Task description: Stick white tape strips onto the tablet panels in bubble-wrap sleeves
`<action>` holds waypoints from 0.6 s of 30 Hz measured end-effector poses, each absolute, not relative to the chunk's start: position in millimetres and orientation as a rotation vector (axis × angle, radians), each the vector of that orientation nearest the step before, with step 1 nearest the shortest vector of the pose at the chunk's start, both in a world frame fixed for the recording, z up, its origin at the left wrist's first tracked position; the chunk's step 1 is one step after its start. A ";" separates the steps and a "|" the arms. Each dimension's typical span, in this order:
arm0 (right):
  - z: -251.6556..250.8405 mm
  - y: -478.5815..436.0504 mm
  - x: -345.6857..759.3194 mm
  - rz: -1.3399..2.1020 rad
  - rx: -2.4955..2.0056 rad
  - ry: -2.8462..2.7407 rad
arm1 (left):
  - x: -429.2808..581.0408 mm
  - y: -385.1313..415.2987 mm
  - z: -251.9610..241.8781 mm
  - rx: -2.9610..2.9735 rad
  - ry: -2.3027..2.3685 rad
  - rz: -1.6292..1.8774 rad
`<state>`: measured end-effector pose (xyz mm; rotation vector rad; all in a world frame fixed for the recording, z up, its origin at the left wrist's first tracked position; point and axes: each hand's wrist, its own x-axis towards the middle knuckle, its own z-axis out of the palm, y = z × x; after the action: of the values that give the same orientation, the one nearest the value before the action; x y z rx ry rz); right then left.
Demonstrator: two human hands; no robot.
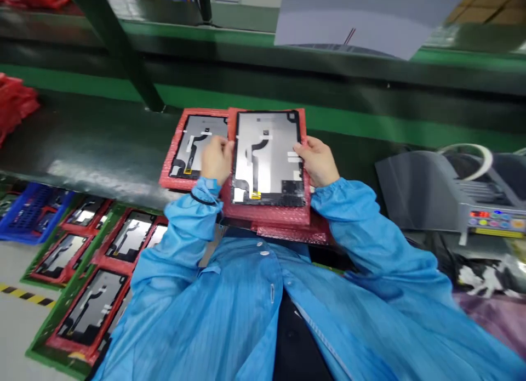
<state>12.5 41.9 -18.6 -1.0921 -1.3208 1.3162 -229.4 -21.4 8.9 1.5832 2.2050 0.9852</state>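
Far left, a blue crate (24,214) with a slotted plastic wall sits beside green trays (43,337) of flat dark boards in red wrap. On the dark, glossy belt (90,145) lies a second panel (191,148) in red bubble wrap. The left hand (216,159) is closed on the left edge of the panel (269,159), a flat rectangle with a shiny grey metal back, black ribbon strips and red bubble wrap under it, held above the belt's near edge. The right hand (318,161) grips its right edge. Far right stands a grey machine (447,192) with coloured buttons.
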 end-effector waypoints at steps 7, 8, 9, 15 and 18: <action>-9.8 81.7 -149.3 1.094 -1.336 -1.658 | -366.6 8.8 21.7 1.557 2.450 0.958; -9.4 83.4 -160.0 1.049 -1.412 -1.740 | -378.8 16.4 12.1 1.599 2.419 0.948; -8.6 83.7 -165.6 1.015 -1.484 -1.821 | -388.2 23.4 1.8 1.641 2.392 0.937; 9.5 43.3 -85.4 1.162 -1.414 -1.991 | -365.5 11.6 1.8 1.667 2.495 0.938; 21.8 -8.1 -0.1 1.393 -1.326 -1.724 | -289.2 -44.7 52.8 2.201 2.159 1.138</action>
<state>-0.1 -8.1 21.8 -1.3259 -1.7240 1.3932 -289.2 -44.7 52.8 2.2011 2.1586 1.1379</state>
